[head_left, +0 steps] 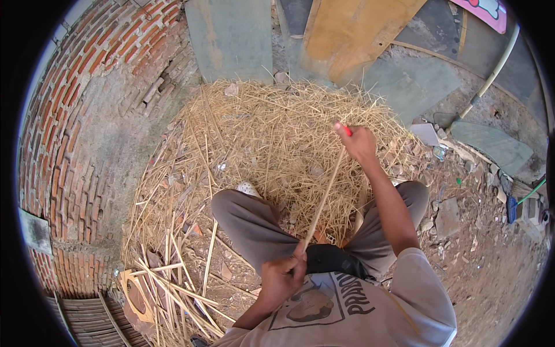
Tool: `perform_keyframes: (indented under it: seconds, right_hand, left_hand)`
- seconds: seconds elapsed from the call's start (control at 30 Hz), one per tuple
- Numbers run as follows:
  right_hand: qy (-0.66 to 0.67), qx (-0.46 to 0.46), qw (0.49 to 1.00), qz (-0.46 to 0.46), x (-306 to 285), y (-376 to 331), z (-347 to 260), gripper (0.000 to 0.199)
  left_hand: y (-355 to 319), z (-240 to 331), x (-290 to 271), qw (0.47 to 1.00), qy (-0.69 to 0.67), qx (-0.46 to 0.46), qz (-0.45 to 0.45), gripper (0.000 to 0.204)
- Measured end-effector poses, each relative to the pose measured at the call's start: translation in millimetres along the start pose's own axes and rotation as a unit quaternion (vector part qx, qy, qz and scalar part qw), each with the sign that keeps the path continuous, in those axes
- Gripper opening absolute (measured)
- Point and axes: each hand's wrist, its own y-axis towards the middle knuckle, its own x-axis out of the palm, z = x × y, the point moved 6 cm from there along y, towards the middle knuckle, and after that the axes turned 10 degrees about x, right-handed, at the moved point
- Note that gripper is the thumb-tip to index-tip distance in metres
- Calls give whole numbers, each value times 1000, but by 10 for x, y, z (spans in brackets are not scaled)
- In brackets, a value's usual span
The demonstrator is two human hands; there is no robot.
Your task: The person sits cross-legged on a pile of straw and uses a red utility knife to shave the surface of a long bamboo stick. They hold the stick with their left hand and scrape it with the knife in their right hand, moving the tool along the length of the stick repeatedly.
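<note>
A long, thin pale bamboo strip slants up and away from my lap. Its near end is pinched in my left hand, close to my waist. At the far end, my right hand is stretched forward and closed around a tool with a red handle. The tool's working part is hidden by the fingers, so its kind cannot be made out. The strip's far end meets the right hand. Under the strip lies a wide heap of straw-coloured shavings, between and beyond my bent knees.
Several pale bamboo strips lie in a loose pile at the lower left. A brick wall rises on the left. Grey and tan boards lean at the back. Rubble and a broken slab cover the ground on the right.
</note>
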Motion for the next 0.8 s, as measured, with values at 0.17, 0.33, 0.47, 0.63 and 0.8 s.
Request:
perform_keyframes:
  seconds: [0.17,0.33,0.47,0.63,0.8]
  right_hand:
    - [20,-83,994,-75,29,-341,-238,74]
    - [-13,-349,935,-58,298,-1282,-761,65]
    - [-19,-368,928,-52,277,-1268,-794,65]
    - [-16,-371,928,20,212,-1081,-761,67]
    - [-23,-377,925,42,210,-994,-696,65]
  left_hand:
    - [-44,-309,-90,986,-100,-105,80,30]
    - [114,-437,-156,988,-64,-90,111,31]
    - [207,-293,-162,993,49,0,106,30]
    - [382,-158,-182,990,117,-13,73,17]
    - [429,-156,-163,990,126,2,68,10]
